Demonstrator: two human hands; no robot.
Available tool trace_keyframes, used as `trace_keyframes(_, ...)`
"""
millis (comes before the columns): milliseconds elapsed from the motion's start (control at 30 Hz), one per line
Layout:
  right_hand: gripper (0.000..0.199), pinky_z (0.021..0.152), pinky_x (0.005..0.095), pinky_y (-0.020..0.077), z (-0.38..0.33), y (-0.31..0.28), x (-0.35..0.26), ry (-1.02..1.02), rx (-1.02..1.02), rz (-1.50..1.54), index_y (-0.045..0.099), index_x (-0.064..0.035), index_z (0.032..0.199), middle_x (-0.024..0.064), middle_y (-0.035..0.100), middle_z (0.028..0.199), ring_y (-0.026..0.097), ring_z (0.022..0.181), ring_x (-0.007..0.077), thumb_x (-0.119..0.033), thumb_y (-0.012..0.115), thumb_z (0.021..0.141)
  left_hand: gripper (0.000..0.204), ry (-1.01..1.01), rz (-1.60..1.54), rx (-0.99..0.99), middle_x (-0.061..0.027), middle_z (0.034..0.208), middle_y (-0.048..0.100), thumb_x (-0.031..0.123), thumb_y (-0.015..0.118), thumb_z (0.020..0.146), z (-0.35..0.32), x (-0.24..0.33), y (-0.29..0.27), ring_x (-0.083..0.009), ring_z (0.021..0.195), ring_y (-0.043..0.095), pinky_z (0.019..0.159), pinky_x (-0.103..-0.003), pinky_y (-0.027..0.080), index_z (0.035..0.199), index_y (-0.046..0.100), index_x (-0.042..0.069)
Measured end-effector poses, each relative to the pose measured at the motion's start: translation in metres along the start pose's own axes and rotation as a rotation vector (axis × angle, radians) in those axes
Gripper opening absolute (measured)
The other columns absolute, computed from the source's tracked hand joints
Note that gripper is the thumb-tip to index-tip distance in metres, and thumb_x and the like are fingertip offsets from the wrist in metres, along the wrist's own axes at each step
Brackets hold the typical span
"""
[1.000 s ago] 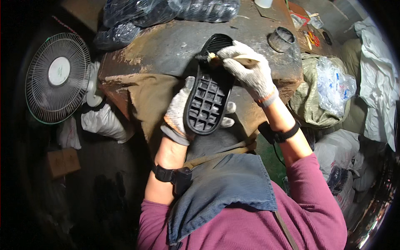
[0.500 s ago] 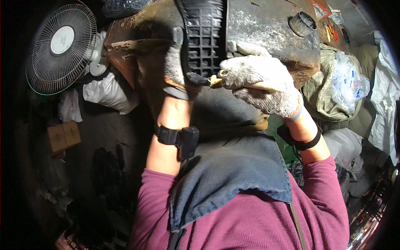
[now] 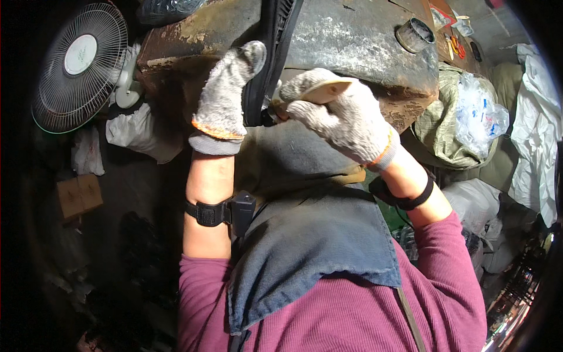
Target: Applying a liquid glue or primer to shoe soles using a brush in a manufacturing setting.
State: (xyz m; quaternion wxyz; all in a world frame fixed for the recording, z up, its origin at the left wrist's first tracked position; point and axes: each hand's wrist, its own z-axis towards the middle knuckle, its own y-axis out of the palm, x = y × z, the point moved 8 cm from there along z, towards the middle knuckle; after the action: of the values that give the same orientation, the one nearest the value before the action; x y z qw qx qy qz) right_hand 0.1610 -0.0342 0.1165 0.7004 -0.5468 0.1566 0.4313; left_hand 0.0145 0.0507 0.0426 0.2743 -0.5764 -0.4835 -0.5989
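Observation:
A long black rubber piece, which looks like a shoe sole [image 3: 271,64], stands tilted nearly edge-on between my hands. My left hand [image 3: 224,94], in a grey-white knit glove, is closed on its left side, with the fingers partly hidden behind it. In my gloved right hand [image 3: 350,120] I grip a brush by its pale handle [image 3: 326,91]. The brush's dark bristles [image 3: 268,117] are at the lower end of the black piece; whether they touch it I cannot tell.
A worn, stained work surface [image 3: 352,44] lies beyond my hands, with a dark, open round can [image 3: 415,35] on it. At far left stands a fan [image 3: 80,56]. Sacks [image 3: 446,114] and orange-handled scissors [image 3: 457,47] are at right. A blue apron [image 3: 316,234] covers my lap.
The black piece has turned from showing its grid of square recesses to nearly edge-on. My left hand has shifted left in view, and my right hand has rolled, raising the brush handle.

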Motion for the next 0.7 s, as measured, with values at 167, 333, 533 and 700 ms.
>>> trace_keyframes(167,0.010,0.069,0.0366,0.0587,0.023,-0.024,0.028,-0.127,0.082,-0.214,0.076,-0.0126,0.092,0.0072,0.076,0.089,0.074,0.075,0.0282,-0.018,0.073,0.084,0.043,0.173,0.125,0.057,-0.0090,0.115,0.070,0.034,0.060,0.103,0.003,-0.033,-0.008,-0.0193,0.101,0.068,0.086,-0.035,0.058,0.134,0.061,0.003)
trace_keyframes(333,0.017,0.063,0.0417,0.0570,0.068,-0.093,0.089,-0.243,0.126,-0.774,0.077,-0.0160,0.104,0.0126,0.072,0.080,0.071,0.070,0.0316,-0.020,0.067,0.091,0.044,0.267,0.400,-0.029,-0.0116,0.108,0.072,0.040,0.061,0.103,0.011,-0.038,0.021,-0.0232,0.087,0.072,0.073,-0.040,0.064,0.130,0.062,0.005)
trace_keyframes(533,0.015,0.066,0.0409,0.0558,0.044,-0.039,0.043,-0.415,0.052,-0.586,0.072,-0.0148,0.103,0.0143,0.071,0.085,0.070,0.076,0.0347,-0.017,0.065,0.090,0.037,0.165,0.165,0.021,-0.0129,0.111,0.073,0.034,0.055,0.106,0.000,-0.046,0.006,-0.0258,0.094,0.071,0.082,-0.042,0.061,0.128,0.064,0.005)
trace_keyframes(700,0.013,0.068,0.0397,0.0555,-0.023,0.002,0.033,-0.130,0.067,-0.021,0.073,-0.0149,0.098,0.0104,0.071,0.087,0.070,0.074,0.0317,-0.020,0.075,0.085,0.035,0.157,0.345,0.122,-0.0156,0.120,0.066,0.024,0.046,0.107,-0.002,-0.063,-0.005,-0.0302,0.109,0.063,0.094,-0.041,0.051,0.133,0.060,0.004)
